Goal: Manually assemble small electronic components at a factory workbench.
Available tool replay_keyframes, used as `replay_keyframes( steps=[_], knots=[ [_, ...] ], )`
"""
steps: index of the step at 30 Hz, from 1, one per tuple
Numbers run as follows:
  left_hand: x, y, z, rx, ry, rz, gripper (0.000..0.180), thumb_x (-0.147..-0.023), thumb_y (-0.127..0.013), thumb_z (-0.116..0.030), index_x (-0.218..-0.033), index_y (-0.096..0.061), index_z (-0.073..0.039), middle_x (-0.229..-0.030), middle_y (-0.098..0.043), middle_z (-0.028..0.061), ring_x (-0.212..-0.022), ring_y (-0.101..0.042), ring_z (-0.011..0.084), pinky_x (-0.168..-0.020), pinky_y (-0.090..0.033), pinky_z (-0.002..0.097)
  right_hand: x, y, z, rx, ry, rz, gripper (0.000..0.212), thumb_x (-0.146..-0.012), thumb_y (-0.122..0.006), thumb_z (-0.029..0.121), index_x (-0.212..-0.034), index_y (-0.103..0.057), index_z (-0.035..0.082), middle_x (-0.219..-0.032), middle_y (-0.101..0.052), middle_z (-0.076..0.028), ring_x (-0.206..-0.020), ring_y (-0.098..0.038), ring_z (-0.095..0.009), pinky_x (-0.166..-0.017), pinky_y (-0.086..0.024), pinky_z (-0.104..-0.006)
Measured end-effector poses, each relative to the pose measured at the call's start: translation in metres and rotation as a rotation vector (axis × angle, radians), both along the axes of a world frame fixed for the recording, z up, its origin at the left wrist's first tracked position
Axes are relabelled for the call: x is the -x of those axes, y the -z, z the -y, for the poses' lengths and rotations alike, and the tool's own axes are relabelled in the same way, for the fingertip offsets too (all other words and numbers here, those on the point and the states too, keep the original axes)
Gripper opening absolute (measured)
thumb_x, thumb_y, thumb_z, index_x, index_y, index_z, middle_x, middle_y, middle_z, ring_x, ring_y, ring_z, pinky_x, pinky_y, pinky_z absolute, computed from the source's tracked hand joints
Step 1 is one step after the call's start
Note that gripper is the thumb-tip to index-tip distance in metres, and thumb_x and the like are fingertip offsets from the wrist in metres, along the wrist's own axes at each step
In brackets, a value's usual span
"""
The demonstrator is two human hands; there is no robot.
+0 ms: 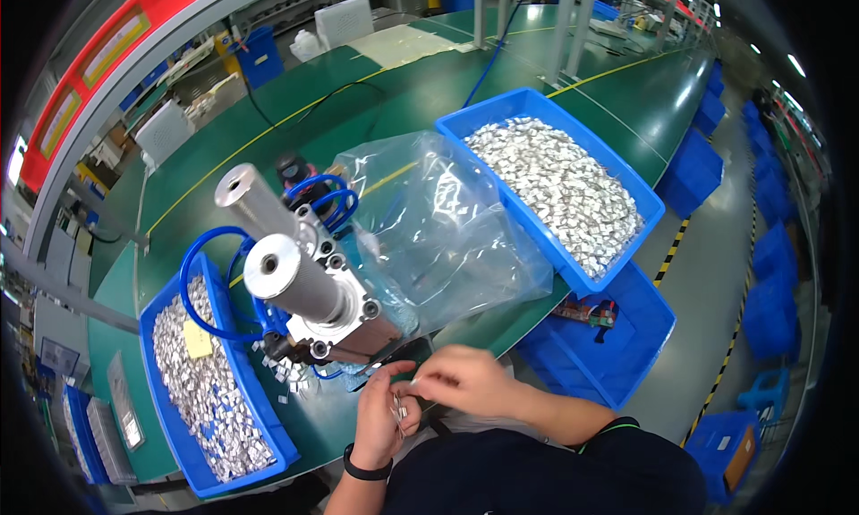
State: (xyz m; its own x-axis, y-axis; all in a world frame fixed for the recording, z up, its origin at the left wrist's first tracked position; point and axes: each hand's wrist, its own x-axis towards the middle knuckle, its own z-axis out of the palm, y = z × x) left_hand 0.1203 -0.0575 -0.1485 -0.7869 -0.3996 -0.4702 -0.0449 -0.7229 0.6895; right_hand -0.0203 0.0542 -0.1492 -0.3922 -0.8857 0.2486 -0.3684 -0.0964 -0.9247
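Both hands meet just in front of my chest, at the near edge of the green bench (376, 85). My left hand (380, 417) is cupped palm-up and closed loosely around a few small metal pieces (399, 411), which sit against the palm so they cannot slide off; my right hand (461, 381) lies over it, thumb and forefinger narrowed to a pinch at the same pieces, though I cannot tell whether it actually grips one. The pieces are thin, silvery and flat-folded, too small to read in detail. Directly beyond the hands stands the pneumatic press (309, 287): two ribbed aluminium cylinders with blue air hoses, close enough to reach without stretching. A blue plastic bin (259, 408) of the same shiny pieces sits on my left, a second, fuller blue bin (649, 215) on my right. Between them slumps a clear plastic bag (447, 229), crinkled and glossy. Loose pieces lie scattered at the press base.
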Motion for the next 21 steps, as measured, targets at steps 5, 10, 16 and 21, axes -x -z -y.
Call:
replay_keyframes(
  steps=[5, 10, 16, 21],
  knots=[
    [-0.003, 0.002, -0.005, 0.031, -0.078, -0.108, 0.026, -0.1, -0.048, -0.017, -0.117, -0.055, 0.002, -0.077, -0.058, 0.0095, -0.044, -0.039, 0.0079, -0.039, -0.027, 0.0213, 0.002, 0.0, 0.001, -0.077, 0.021, 0.91, 0.013, -0.09, -0.063, 0.006, -0.097, -0.065, -0.006, -0.076, -0.066, -0.009, -0.06, -0.062, -0.012, -0.053, -0.05, -0.0214],
    [0.004, -0.001, -0.007, -0.008, -0.135, -0.056, 0.019, -0.095, -0.059, -0.012, -0.11, -0.06, 0.001, -0.071, -0.053, 0.0013, -0.046, -0.038, 0.0038, -0.04, -0.026, 0.0199, -0.005, 0.006, 0.006, -0.082, 0.006, 1.002, 0.006, -0.087, -0.063, -0.003, -0.091, -0.061, -0.006, -0.078, -0.066, -0.013, -0.063, -0.065, -0.016, -0.054, -0.055, -0.0267],
    [0.006, -0.002, -0.007, -0.063, -0.186, -0.023, 0.012, -0.095, -0.059, -0.012, -0.097, -0.061, 0.0, -0.064, -0.05, 0.0, -0.044, -0.038, 0.0044, -0.039, -0.025, 0.0206, -0.012, 0.017, -0.001, 0.022, 0.075, 0.417, 0.014, -0.087, -0.068, 0.002, -0.099, -0.064, -0.004, -0.088, -0.069, -0.01, -0.072, -0.067, -0.013, -0.061, -0.054, -0.0242],
    [0.006, 0.0, -0.008, -0.077, -0.202, -0.051, 0.015, -0.096, -0.058, -0.014, -0.098, -0.06, 0.001, -0.065, -0.052, 0.002, -0.043, -0.038, 0.0062, -0.038, -0.025, 0.0214, -0.008, 0.02, 0.001, 0.099, 0.031, 0.098, 0.012, -0.087, -0.067, 0.001, -0.099, -0.068, -0.004, -0.094, -0.071, -0.011, -0.079, -0.069, -0.013, -0.067, -0.055, -0.0246]
  ],
)
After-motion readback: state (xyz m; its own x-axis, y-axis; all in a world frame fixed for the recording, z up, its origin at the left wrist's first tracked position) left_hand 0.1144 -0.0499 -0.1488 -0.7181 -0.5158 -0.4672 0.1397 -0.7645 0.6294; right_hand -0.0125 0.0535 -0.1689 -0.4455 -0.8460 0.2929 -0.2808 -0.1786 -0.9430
